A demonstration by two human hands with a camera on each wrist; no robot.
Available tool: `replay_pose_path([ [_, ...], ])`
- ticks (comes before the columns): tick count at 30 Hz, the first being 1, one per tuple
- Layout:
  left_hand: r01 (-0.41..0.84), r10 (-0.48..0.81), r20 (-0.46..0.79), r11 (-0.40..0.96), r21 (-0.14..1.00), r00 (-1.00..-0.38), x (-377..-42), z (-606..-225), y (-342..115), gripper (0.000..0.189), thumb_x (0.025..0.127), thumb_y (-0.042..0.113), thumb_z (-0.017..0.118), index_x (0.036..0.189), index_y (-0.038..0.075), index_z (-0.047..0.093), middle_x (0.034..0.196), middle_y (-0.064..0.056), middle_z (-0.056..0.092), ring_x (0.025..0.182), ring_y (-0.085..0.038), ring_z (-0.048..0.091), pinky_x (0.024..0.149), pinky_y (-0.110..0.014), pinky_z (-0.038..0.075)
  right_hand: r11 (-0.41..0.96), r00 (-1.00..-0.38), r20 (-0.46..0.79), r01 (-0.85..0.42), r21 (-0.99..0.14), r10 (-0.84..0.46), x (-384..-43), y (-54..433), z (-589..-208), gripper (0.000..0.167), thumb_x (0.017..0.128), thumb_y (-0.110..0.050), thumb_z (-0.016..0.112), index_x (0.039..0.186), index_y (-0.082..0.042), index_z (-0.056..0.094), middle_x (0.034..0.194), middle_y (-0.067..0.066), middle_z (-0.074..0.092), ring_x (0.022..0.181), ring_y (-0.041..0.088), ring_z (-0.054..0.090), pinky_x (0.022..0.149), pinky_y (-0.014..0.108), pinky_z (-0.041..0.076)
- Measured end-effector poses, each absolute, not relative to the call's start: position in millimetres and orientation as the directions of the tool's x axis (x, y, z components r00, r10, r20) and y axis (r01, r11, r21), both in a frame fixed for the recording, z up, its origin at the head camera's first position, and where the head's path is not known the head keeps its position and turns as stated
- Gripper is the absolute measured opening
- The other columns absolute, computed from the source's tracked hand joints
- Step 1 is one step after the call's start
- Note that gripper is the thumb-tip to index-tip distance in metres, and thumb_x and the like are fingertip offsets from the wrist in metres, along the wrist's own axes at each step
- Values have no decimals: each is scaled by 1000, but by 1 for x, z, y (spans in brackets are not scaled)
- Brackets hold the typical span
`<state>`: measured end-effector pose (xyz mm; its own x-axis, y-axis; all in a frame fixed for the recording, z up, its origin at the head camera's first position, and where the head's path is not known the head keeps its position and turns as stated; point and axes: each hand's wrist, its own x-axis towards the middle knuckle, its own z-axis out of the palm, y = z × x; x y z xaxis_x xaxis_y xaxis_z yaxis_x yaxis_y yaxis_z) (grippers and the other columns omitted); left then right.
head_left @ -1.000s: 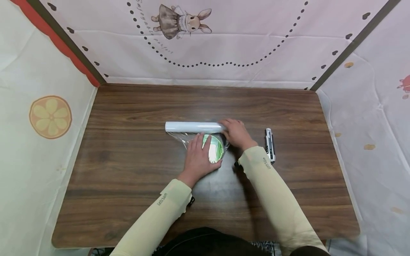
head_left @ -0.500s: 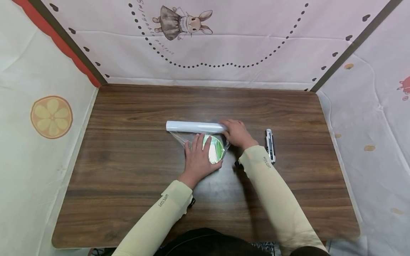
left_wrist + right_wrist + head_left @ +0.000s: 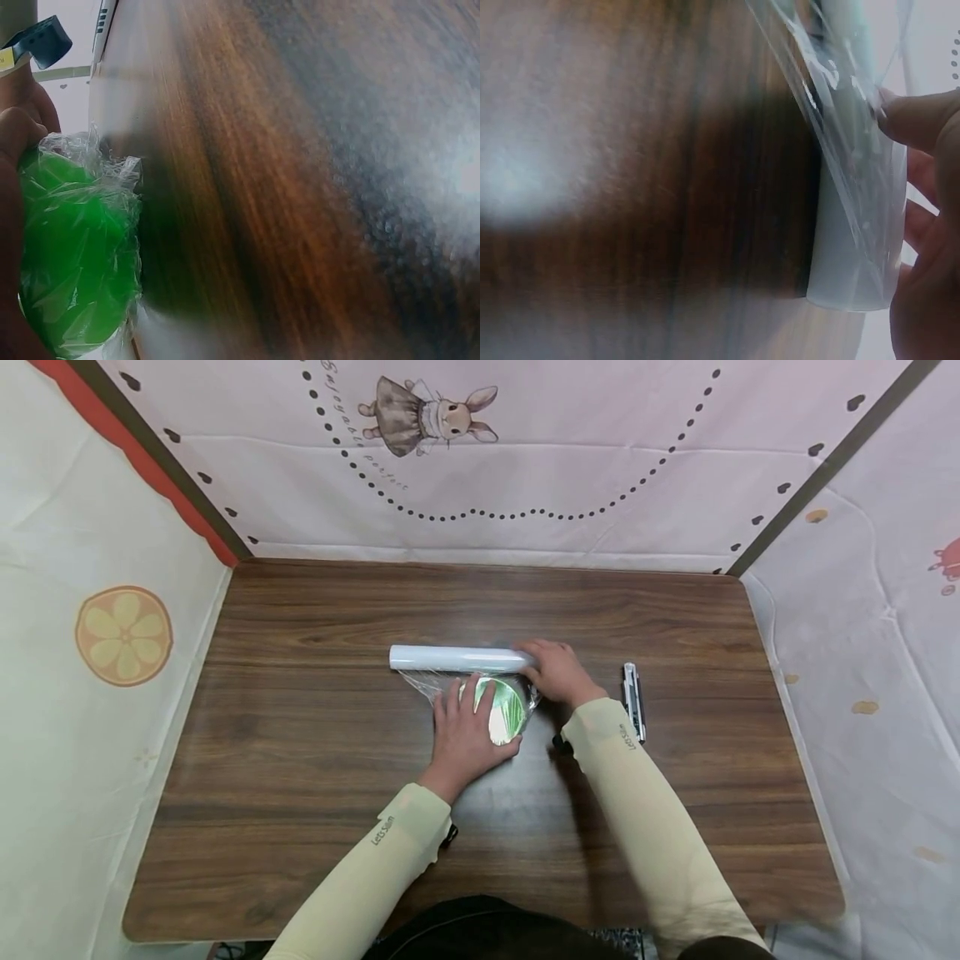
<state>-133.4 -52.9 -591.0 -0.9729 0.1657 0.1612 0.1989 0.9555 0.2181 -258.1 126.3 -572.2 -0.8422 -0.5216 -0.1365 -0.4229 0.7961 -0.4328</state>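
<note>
A roll of cling film (image 3: pixel 457 658) lies crosswise on the table, a clear sheet of film (image 3: pixel 426 682) running from it toward the person. That film wraps a round green bowl (image 3: pixel 75 255), whose shiny top shows in the head view. My left hand (image 3: pixel 467 735) rests on the bowl's left side with fingers spread over the film and the thumb near its front edge. At the roll's right end, my right hand (image 3: pixel 558 672) grips the roll, thumb on the near side and fingers behind. Crumpled film (image 3: pixel 112 172) bunches along the bowl's side.
A slim silver-and-black tool (image 3: pixel 633 702) lies on the wooden table (image 3: pixel 300 760) to the right of the right forearm. Printed cloth walls (image 3: pixel 480 477) close off the back and both sides of the table.
Both hands, the roll and the bowl stay almost in place. The left fingers have shifted slightly on the film, and the view has drifted a little.
</note>
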Motion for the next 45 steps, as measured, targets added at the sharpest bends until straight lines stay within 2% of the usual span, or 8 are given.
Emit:
replay_pose_path([
  [8,203,165,179,955,216,-970,-133,-592,-54,95,68,72,65,141,15,44,149,-13,38,135,-40,36,106,-65,32,787,-829,-164,-418,-454,-535,-265,128,-570,43,99,-27,54,141,-21,50,145,10,50,136,30,45,115,55,27],
  [12,202,166,174,955,217,-971,-133,-592,-54,96,67,72,65,142,16,44,149,-13,38,136,-40,36,106,-65,32,781,-827,-176,-404,-476,-535,-268,129,-570,43,98,-27,55,141,-20,51,145,10,50,135,30,46,115,52,30],
  [17,198,167,151,955,222,-974,-133,-593,-54,95,69,73,63,142,16,43,150,-12,36,136,-39,35,106,-64,31,789,-828,-232,-344,-510,-511,-273,129,-569,44,97,-28,58,140,-21,53,143,9,53,133,30,47,113,46,35],
  [21,192,166,135,957,218,-977,-133,-593,-53,94,70,74,62,143,17,42,151,-12,35,137,-39,34,107,-64,31,794,-829,-265,-303,-527,-492,-276,129,-568,44,96,-29,59,139,-22,53,141,8,54,132,29,48,112,46,37],
  [29,194,162,150,954,227,-975,-133,-592,-54,94,69,72,64,142,17,44,151,-13,36,136,-40,35,107,-65,31,789,-839,-252,-292,-541,-483,-276,127,-569,44,94,-28,59,137,-20,55,138,8,57,129,28,51,110,46,38],
  [36,198,167,155,957,211,-974,-132,-593,-55,95,69,73,62,143,15,44,151,-13,35,136,-40,36,107,-64,30,777,-839,-235,-298,-555,-490,-276,126,-568,42,95,-22,49,136,-19,57,139,10,56,132,30,48,111,47,37],
  [40,192,162,152,960,205,-975,-132,-594,-55,96,69,74,62,143,15,44,152,-12,34,136,-40,35,108,-63,30,775,-853,-208,-300,-557,-480,-275,124,-569,39,99,-36,49,133,-20,60,138,8,58,132,29,49,112,46,36],
  [45,203,171,166,957,206,-971,-131,-593,-55,95,70,73,62,142,14,45,151,-13,36,136,-40,35,107,-64,30,806,-893,-175,-271,-526,-414,-273,118,-571,43,95,-51,53,125,-22,65,130,5,64,126,27,54,111,51,33],
])
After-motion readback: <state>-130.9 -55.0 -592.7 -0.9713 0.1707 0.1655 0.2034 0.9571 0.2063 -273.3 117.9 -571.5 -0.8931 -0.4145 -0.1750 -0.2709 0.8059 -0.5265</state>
